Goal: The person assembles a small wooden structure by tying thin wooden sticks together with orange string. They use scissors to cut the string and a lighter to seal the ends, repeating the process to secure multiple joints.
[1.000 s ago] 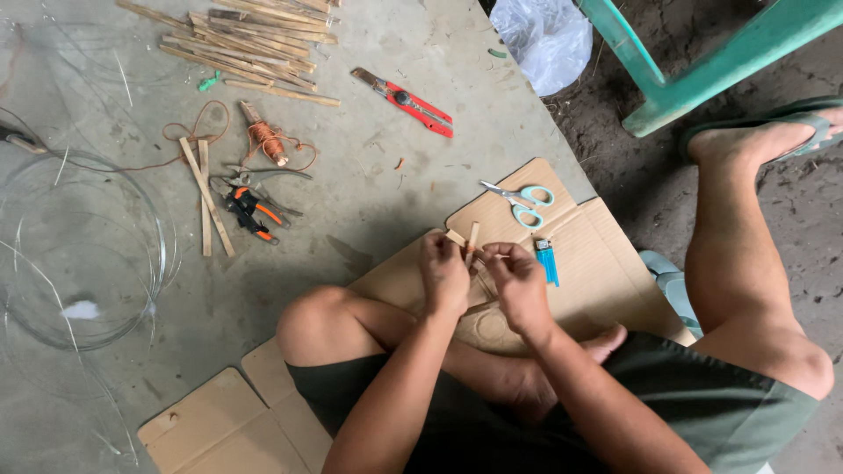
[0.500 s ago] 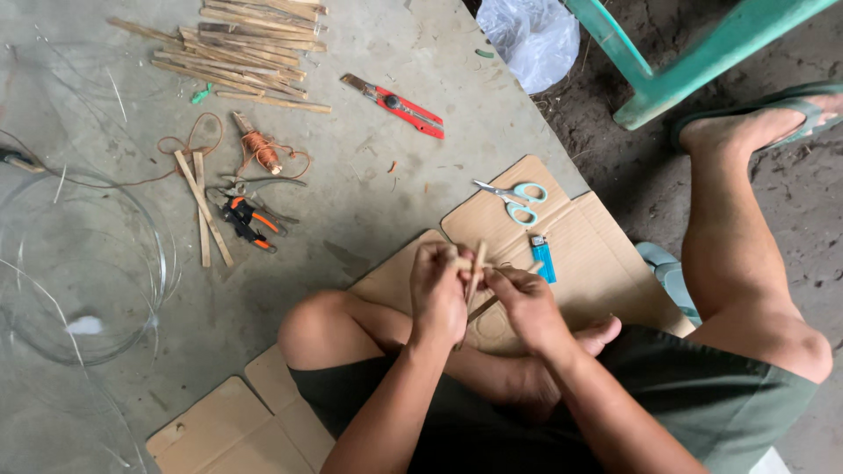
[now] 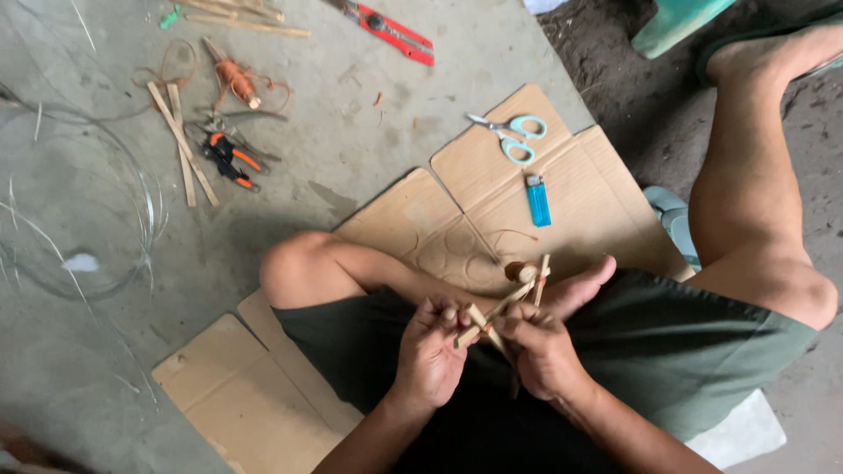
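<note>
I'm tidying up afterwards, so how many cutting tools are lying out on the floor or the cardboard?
3: scissors with pale blue handles on the cardboard, a red utility knife on the concrete at the top, and orange-handled pliers at left. More may lie outside the view.

Soft, even daylight — faint shadow beside knee, no glare; frame sharp, slight wide-angle stretch at edges.

Grey concrete floor (image 3: 369,149) — flattened cardboard (image 3: 571,202), pliers (image 3: 230,160), red cutter (image 3: 391,31), bamboo strips (image 3: 183,145).
</note>
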